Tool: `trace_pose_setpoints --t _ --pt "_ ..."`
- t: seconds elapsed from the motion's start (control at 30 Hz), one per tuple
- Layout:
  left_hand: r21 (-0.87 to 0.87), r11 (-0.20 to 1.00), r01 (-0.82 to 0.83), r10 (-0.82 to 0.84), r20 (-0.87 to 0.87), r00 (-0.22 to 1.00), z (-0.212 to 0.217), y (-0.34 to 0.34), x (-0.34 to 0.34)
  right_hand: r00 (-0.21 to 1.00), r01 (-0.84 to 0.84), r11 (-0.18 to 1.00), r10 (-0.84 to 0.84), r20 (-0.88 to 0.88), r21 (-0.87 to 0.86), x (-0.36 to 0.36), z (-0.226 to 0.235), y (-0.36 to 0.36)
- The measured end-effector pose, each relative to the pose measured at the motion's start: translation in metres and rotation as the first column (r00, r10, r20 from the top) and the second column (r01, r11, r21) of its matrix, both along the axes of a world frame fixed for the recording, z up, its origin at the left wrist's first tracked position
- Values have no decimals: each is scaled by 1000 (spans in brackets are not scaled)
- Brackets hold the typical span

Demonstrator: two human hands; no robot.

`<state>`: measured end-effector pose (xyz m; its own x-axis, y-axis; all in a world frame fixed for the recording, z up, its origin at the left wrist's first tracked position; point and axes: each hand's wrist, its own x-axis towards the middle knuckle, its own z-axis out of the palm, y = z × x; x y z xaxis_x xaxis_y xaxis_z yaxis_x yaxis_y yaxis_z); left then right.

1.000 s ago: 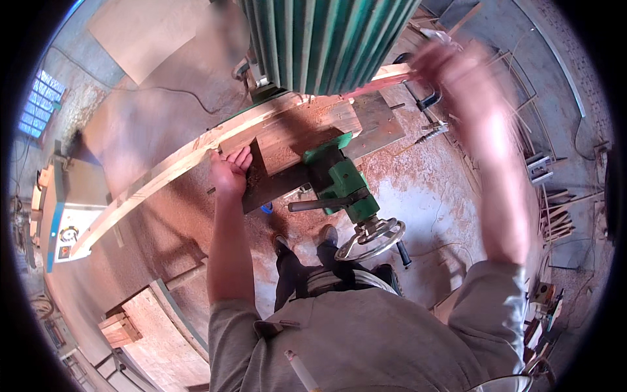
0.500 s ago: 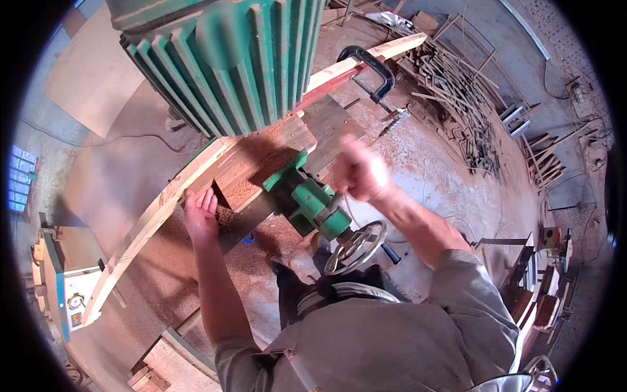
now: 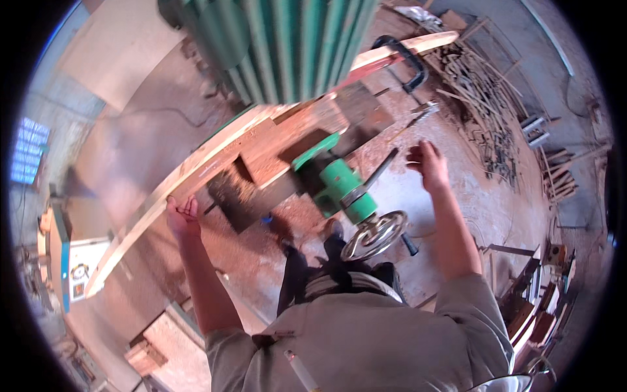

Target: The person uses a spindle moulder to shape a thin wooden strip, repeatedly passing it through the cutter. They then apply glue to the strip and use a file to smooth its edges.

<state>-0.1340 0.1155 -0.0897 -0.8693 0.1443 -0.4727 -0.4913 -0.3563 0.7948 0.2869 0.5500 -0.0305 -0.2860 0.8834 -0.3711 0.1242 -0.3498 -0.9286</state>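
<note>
A long curved wooden plank lies across the table of a green woodworking machine. My left hand is under the plank's near edge, palm up, fingers touching the wood. My right hand hovers with fingers spread and empty, close to a dark metal lever on the machine's green spindle housing. Below the housing sits a silver handwheel.
Sawdust covers the floor. A black clamp grips the plank's far end. A pile of thin wood offcuts lies at the right. Wooden blocks sit at lower left, and a blue-edged panel stands at far left.
My right hand has come down from the plank's far end to beside the lever. My left hand has slid along the plank toward me. The view has tilted closer to the machine.
</note>
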Motion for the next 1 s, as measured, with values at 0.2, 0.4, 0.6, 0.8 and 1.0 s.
trace_pose_setpoints --t 0.2,0.4,0.6,0.8,1.0 --pt "86 996 26 -16 -116 993 16 -92 -13 999 19 997 -22 -45 -75 12 7 -15" --pt "57 996 -71 74 -44 996 12 -110 -10 997 -24 996 18 -80 -82 -1 8 -25" --pt "43 997 -57 59 -44 997 20 -100 -6 995 -4 996 -5 -97 -92 -5 13 -34" --pt "2 994 -112 112 25 993 22 -90 -5 994 18 994 -29 -108 -104 6 12 -39" --pt "-6 998 -55 55 38 998 9 -95 -11 992 24 993 -37 -117 -112 12 14 -43"
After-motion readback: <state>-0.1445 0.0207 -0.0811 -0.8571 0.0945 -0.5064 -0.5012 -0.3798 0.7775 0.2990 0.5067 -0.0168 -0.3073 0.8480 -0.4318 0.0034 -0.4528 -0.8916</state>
